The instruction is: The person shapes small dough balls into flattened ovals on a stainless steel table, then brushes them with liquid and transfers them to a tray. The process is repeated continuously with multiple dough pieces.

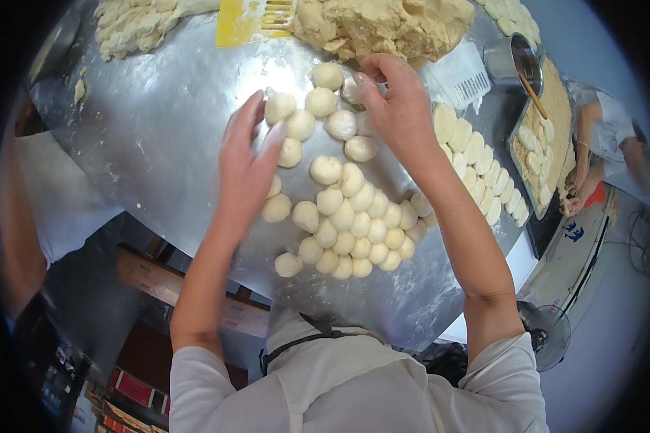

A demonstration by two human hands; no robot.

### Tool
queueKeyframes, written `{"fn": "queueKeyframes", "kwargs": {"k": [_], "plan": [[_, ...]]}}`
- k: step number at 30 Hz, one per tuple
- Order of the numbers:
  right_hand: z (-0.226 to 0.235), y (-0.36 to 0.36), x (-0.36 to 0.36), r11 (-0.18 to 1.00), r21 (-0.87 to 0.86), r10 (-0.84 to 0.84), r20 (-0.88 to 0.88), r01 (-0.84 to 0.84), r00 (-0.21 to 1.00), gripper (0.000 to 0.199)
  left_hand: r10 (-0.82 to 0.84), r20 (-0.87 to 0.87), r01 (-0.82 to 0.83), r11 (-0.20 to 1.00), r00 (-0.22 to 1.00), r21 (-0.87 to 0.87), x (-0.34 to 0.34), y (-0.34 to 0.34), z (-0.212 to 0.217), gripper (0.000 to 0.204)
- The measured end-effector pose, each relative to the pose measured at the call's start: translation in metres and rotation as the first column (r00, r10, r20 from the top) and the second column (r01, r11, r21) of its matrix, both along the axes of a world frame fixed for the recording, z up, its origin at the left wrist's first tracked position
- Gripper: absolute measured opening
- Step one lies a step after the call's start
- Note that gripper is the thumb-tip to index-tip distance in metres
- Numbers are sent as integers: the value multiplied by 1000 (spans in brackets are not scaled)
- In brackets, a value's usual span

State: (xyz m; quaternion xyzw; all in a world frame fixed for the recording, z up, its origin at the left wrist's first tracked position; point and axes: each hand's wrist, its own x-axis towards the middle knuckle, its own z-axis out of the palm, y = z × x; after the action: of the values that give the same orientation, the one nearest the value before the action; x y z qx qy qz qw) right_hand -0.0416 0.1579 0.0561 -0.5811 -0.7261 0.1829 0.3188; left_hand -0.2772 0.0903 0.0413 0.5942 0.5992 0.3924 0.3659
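Loosely spread, the left hand (247,150) flanks dough balls (300,125); whether the curled right hand (397,97) pinches one is unclear.

Pale, loose short-sleeved top (498,393) with a thin dark strap (326,330) near the waist, bare hands (401,102).

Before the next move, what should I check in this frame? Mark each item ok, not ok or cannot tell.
1. Left hand open, thumb apart from fingers: ok.
2. Right hand firmly gripping a dough ball: cannot tell; one is partly hidden at its fingertips.
3. All dough balls packed in one cluster: not ok; several lie loose between the hands.
4. Yellow slotted scraper clear of both hands: ok, on the far side of the metal table.
5. Right forearm off the flattened dough ovals: cannot tell; they overlap in this view.
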Motion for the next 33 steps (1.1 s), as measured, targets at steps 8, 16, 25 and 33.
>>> {"fn": "queueKeyframes", "kwargs": {"k": [8, 16, 25, 33], "plan": [[-13, -34, -3, 947, -317, -135, -260, 48, 956, 42, -162, -174, 151, 986, 971, -74, 18, 52, -11, 47], [46, -135, 67, 937, -230, -330, -333, 263, 884, 37, -182, -534, 298, 944, 826, 140, 46, 90, -18, 52], [66, -353, 150, 866, -167, -467, 60, 471, 882, 45, -206, -283, 248, 961, 937, 123, 48, 79, 4, 42], [8, -447, 172, 843, -148, -480, 226, 517, 848, 51, -732, -71, 733, 680, 678, -11, 166, -185, 8, 44]]}}
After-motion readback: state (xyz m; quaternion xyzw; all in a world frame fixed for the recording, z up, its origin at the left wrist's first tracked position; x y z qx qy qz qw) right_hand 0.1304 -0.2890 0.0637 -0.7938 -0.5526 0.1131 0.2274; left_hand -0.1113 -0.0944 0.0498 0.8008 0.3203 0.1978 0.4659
